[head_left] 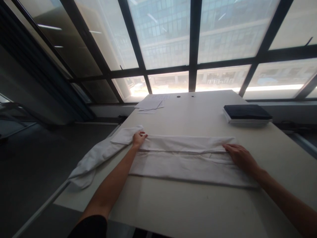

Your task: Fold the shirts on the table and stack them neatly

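A white cloth [188,168] lies across the table in a long, wide strip, its far part folded over towards the near part. My left hand [139,138] pinches the cloth at its far left corner, thumb and fingers together. At the right end, my right hand [239,155] is closed on the folded layer, fingertips on its edge. Beyond my left hand, another length of white fabric [99,155] runs to the left and hangs over the table's left edge. Whether it joins the strip is hidden near my left hand.
The white table [193,119] reaches to the windows. A dark folded cloth [247,111] rests on a white stack [250,121] at the back right. Papers [150,104] lie at the back left. A blue curtain [49,69] hangs on the left.
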`<control>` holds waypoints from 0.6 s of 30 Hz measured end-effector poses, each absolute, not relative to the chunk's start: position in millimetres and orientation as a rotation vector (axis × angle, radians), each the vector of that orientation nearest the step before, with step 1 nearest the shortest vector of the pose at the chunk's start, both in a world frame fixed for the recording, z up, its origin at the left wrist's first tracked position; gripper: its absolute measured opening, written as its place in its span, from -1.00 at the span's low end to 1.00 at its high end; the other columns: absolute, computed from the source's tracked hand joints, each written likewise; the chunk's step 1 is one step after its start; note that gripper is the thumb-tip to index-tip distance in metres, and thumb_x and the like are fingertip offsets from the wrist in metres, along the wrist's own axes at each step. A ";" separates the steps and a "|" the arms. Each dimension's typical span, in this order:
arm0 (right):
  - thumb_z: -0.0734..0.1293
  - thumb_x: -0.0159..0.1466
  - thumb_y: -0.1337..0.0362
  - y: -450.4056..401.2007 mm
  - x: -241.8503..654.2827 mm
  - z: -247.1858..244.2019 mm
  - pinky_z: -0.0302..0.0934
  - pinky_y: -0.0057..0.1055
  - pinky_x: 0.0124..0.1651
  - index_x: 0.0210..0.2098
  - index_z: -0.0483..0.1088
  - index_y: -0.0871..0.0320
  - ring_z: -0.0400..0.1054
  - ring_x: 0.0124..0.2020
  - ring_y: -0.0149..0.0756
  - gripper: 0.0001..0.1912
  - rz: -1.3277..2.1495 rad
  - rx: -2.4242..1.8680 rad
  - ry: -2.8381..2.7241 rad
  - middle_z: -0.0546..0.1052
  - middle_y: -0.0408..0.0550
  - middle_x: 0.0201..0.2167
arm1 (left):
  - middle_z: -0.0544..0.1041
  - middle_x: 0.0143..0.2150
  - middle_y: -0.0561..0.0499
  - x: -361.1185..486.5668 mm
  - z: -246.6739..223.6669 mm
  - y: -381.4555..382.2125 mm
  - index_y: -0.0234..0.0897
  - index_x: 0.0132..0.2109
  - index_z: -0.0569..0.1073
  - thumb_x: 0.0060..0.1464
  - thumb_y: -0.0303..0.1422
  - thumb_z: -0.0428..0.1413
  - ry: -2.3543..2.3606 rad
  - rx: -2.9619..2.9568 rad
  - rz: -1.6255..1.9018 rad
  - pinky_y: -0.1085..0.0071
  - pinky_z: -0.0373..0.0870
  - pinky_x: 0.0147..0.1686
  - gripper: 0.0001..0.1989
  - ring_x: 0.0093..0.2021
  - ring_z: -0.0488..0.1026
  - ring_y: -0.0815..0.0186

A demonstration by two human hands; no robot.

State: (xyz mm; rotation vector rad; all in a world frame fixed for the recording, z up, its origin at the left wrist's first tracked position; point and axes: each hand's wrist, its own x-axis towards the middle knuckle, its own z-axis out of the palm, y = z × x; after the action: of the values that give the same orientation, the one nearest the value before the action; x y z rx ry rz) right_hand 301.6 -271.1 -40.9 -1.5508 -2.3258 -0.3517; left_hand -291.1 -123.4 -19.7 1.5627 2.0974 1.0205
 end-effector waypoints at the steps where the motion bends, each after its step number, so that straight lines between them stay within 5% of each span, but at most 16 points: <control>1: 0.14 0.37 0.43 -271.2 301.8 -40.7 0.35 -0.17 0.08 0.03 0.51 0.15 0.51 -0.02 -0.09 -0.61 -0.359 -1.552 -2.339 0.62 0.12 -0.03 | 0.55 -0.38 -0.01 -291.2 -20.5 -123.3 -0.34 -0.12 0.55 -0.08 -0.22 0.26 2.116 1.584 1.004 0.37 0.41 -0.27 -0.63 -0.32 0.52 0.22; 6: 0.16 0.32 0.47 -272.6 301.1 -37.5 0.35 -0.17 0.08 0.05 0.51 0.18 0.51 0.00 -0.07 -0.59 -0.368 -1.575 -2.366 0.60 0.16 0.00 | 0.57 -0.31 -0.09 -292.9 -12.2 -128.8 -0.36 -0.10 0.55 -0.02 -0.29 0.25 2.144 1.715 0.887 0.28 0.42 -0.12 -0.67 -0.21 0.54 0.12; 11: 0.21 0.24 0.50 -276.8 288.2 -23.6 0.34 -0.17 0.09 -0.08 0.56 0.11 0.52 -0.03 -0.08 -0.61 -0.269 -1.648 -2.318 0.63 0.09 -0.05 | 0.47 0.12 -0.39 -252.4 8.4 -151.8 -0.42 0.19 0.42 0.23 -0.31 0.07 2.320 2.212 0.742 0.05 0.33 0.11 -0.56 0.14 0.41 -0.10; 14: 0.19 0.23 0.51 -270.1 262.7 -10.2 0.28 -0.16 0.19 -0.11 0.57 0.15 0.47 0.07 -0.10 -0.61 -0.224 -1.679 -2.238 0.61 0.09 0.00 | 0.42 0.25 -0.28 -186.8 12.5 -173.1 -0.35 0.30 0.31 0.35 -0.29 -0.07 1.919 2.566 0.633 0.10 0.22 0.27 -0.54 0.27 0.33 0.04; 18: 0.13 0.28 0.49 -243.4 205.4 4.2 0.09 -0.21 0.35 0.15 0.44 0.35 0.27 0.28 -0.15 -0.50 -0.132 -1.650 -2.190 0.45 0.19 0.21 | 0.22 0.43 -0.18 -85.9 2.2 -191.0 -0.29 0.40 0.18 0.41 -0.19 -0.17 1.422 2.726 0.347 -0.03 0.01 0.38 -0.48 0.44 0.09 0.09</control>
State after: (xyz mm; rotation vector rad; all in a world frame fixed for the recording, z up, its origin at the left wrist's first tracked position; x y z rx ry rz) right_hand 205.4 -243.4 4.2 -1.6502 -2.1898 -0.1315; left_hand -85.9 -191.0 2.2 2.7263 1.4218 0.3475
